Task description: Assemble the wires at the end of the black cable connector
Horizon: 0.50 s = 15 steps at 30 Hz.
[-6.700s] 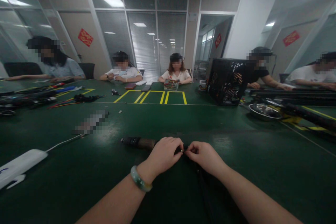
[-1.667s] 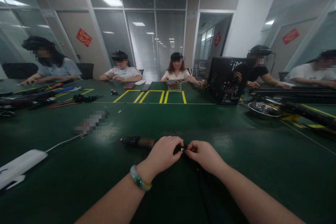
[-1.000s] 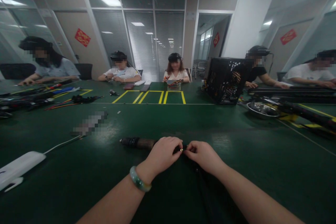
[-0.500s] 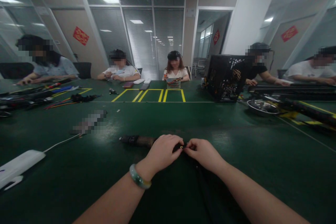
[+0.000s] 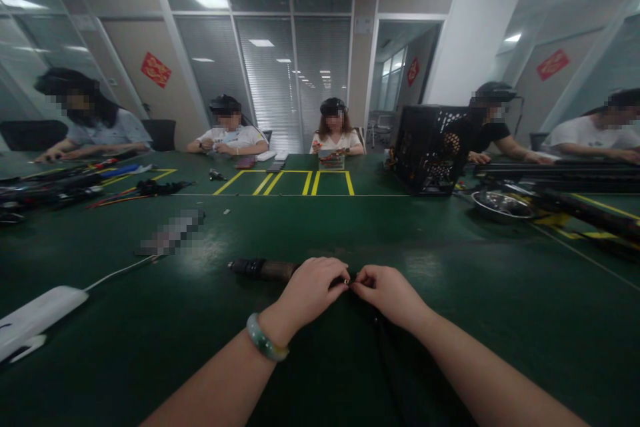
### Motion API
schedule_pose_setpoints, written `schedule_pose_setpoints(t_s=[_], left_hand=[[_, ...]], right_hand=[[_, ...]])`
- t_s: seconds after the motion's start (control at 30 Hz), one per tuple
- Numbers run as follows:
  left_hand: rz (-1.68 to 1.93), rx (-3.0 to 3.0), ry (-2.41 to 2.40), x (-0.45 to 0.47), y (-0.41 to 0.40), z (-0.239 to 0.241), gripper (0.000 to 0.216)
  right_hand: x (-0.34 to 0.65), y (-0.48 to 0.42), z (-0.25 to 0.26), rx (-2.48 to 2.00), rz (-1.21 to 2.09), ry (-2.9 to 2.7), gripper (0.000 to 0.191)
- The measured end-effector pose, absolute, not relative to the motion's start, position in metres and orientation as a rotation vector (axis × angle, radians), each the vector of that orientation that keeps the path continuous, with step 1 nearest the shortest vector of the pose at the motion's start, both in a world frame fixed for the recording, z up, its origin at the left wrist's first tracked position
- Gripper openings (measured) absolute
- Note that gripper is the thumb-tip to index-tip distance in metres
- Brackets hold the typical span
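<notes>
As far as I can tell, left hand (image 5: 310, 290): fingers curled shut over one end of the dark rod (image 5: 263, 269), hiding it.
Right hand (image 5: 387, 293): thumb and forefinger pinched on a tiny bit (image 5: 347, 281) at my left fingertips, too small to identify.
Rod: flat on the green table (image 5: 475, 320), poking out leftward.
Black cord (image 5: 387, 360): runs toward me, fades into shadow.
White gadget (image 5: 35, 317): far left, cut off.

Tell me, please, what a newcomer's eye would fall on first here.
The left hand and right hand meet at bottom centre, fingertips pinching a small part at the end of a dark cylinder lying on the green table. Beyond them, yellow tape boxes mark the table's middle, and a black perforated case stands to the right, with other people seated along the far edge.
</notes>
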<state>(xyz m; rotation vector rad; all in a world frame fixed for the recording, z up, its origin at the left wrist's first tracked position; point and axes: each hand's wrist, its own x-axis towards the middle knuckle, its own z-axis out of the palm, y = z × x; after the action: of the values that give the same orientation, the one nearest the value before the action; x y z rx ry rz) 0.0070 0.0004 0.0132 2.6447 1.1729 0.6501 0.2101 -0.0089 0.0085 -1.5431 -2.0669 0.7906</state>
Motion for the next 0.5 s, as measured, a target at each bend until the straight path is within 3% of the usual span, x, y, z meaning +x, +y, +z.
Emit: schedule_pose_setpoints(t_s=[0.5], left_hand=[[0.641, 2.659, 1.199, 0.0085, -0.0016, 0.0148, 0.010]], right_hand=[[0.2086, -0.0107, 0.0131, -1.558, 0.796, -2.068, 0.016]])
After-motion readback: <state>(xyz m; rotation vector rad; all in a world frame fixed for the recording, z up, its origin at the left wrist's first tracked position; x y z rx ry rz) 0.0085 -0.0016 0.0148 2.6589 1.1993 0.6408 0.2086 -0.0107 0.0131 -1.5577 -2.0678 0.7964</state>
